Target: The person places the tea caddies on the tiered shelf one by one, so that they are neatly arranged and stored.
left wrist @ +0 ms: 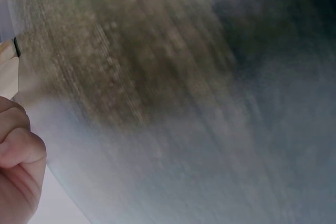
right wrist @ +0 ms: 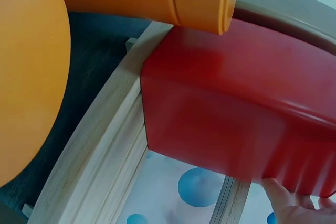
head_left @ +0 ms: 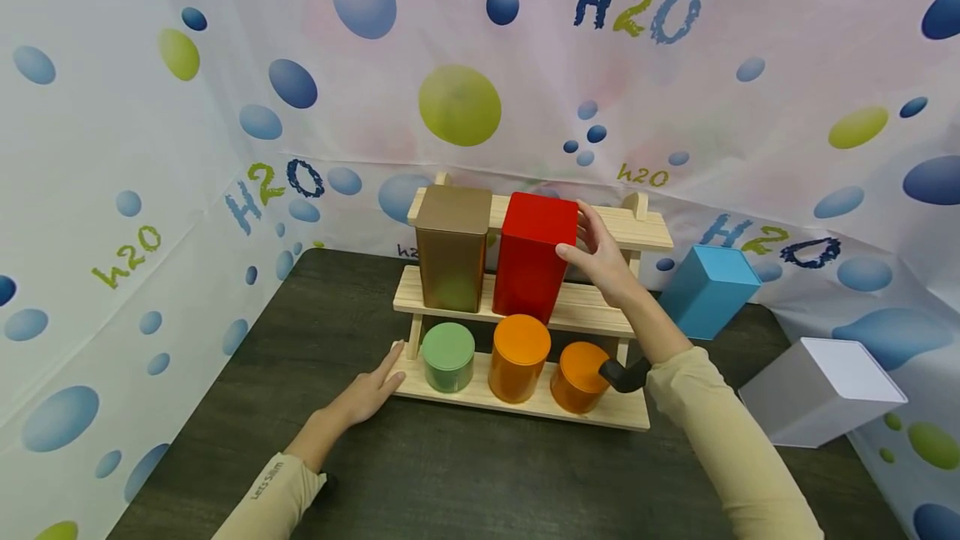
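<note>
Tabletop [head_left: 480, 473], dark and grained, lies nearest and bears a wooden rack [head_left: 415, 336] of three stepped shelves. At its left end the left hand [head_left: 367, 394] rests with fingers extended against the wood, gripping nothing that can be made out; the touch seems meant to steady the frame. The left wrist view is mostly blur, so how hard it presses cannot be told.

On the bottom shelf [head_left: 628, 417] stand a green canister [head_left: 448, 357], a taller orange canister [head_left: 519, 361] and a shorter orange canister [head_left: 577, 379], spaced apart, probably so each can be grasped singly. A white box [head_left: 817, 394] sits well to the right, perhaps to keep it out of the arm's way.

One tier farther back, the right hand [head_left: 600, 257] holds the red box [head_left: 532, 261] near its top, the grip spread wide over the right side, thumb forward and fingers behind. Such a high hold likely controls the tall shape and keeps the wrist above the canisters. The box is at the middle shelf [head_left: 592, 307], its base by the front edge; whether it overhangs is unclear. Just left of it stands a gold-brown box [head_left: 452, 252]. Off to the right, beyond the white box, is a blue box [head_left: 708, 294]. The top shelf [head_left: 637, 227] runs behind both tall boxes and may serve as a backstop.
</note>
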The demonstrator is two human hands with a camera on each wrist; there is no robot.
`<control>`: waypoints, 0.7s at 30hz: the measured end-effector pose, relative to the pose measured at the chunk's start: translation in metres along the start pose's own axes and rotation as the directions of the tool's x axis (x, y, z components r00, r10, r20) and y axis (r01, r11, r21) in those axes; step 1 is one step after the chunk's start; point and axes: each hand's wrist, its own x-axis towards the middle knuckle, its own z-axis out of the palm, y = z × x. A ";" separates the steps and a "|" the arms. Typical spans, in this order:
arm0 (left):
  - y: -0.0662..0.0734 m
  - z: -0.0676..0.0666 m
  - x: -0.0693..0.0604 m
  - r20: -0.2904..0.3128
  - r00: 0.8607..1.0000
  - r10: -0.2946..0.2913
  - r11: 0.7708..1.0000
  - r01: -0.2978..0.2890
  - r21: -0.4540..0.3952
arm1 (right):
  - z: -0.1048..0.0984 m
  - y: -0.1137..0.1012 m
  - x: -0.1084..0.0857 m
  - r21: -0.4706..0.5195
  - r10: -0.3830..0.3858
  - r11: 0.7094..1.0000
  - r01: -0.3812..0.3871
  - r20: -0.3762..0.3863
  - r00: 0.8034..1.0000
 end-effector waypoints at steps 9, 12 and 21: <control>0.000 0.000 0.001 0.004 1.000 -0.006 1.000 0.006 0.018 | -0.003 0.000 0.000 -0.006 0.005 1.000 -0.005 0.028 1.000; 0.000 -0.001 0.001 0.001 1.000 -0.004 1.000 0.004 0.019 | -0.003 -0.001 0.000 0.000 0.007 1.000 -0.007 0.034 0.999; 0.002 -0.002 -0.001 0.002 1.000 -0.005 1.000 0.005 -0.001 | -0.002 0.000 0.000 -0.001 0.007 1.000 -0.007 0.025 1.000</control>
